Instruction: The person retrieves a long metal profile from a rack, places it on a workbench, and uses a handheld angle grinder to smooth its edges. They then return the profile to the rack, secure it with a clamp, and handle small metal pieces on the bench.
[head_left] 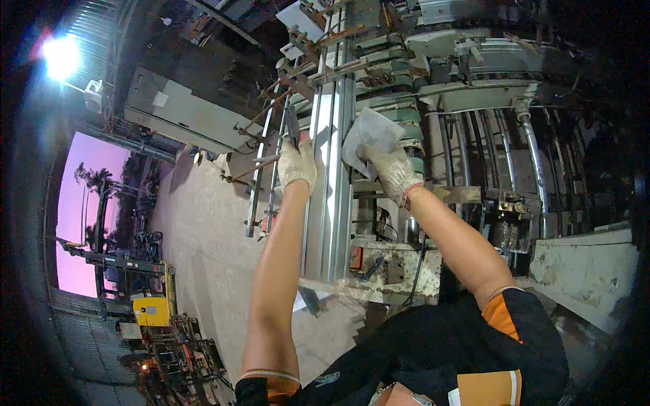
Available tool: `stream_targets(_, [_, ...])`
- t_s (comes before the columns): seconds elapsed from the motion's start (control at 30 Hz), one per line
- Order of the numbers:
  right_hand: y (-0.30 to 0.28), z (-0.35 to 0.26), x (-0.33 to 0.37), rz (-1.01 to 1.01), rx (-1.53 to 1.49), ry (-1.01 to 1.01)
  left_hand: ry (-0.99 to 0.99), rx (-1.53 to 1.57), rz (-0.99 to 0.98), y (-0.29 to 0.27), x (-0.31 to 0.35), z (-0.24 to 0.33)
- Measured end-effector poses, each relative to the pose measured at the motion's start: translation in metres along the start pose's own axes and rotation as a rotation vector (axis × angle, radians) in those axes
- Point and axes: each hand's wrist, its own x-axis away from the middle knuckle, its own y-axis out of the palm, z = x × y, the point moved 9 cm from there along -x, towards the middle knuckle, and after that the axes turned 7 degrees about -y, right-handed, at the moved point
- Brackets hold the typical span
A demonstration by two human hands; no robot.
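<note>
My left hand (298, 166), in a pale knitted glove, is closed around a dark narrow object (292, 123) that points away from me; its kind is unclear. To its right, my gloved right hand (394, 173) grips the near edge of a pale grey flat sheet (374, 130), and some of its fingers are hidden. Between the hands run long, shiny metal profiles (330, 169), stretching from near me to the far end of the machine. The sheet lies at or just over their right edge; whether it touches them I cannot tell.
Rusty clamp arms (250, 128) stick out left of the profiles. Green-covered rollers (409, 122) and metal bars (531, 162) stand on the right. Nearer me is a worn machine block (399, 271) with a cable. A grey cabinet (179, 115) and a yellow machine (152, 311) stand left.
</note>
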Motion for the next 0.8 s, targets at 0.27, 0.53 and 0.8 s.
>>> stream_targets(0.27, [0.014,0.010,0.046,0.009,0.098,-0.082,0.028,-0.028,0.027,-0.003,0.005,0.005])
stream_targets(0.53, [0.052,0.045,0.167,-0.269,-0.005,-0.076,-0.003,-0.011,0.014,0.003,-0.002,-0.004])
stream_targets(0.8, [0.035,0.000,0.109,-0.175,-0.002,-0.190,0.053,0.030,0.018,-0.004,0.007,0.003])
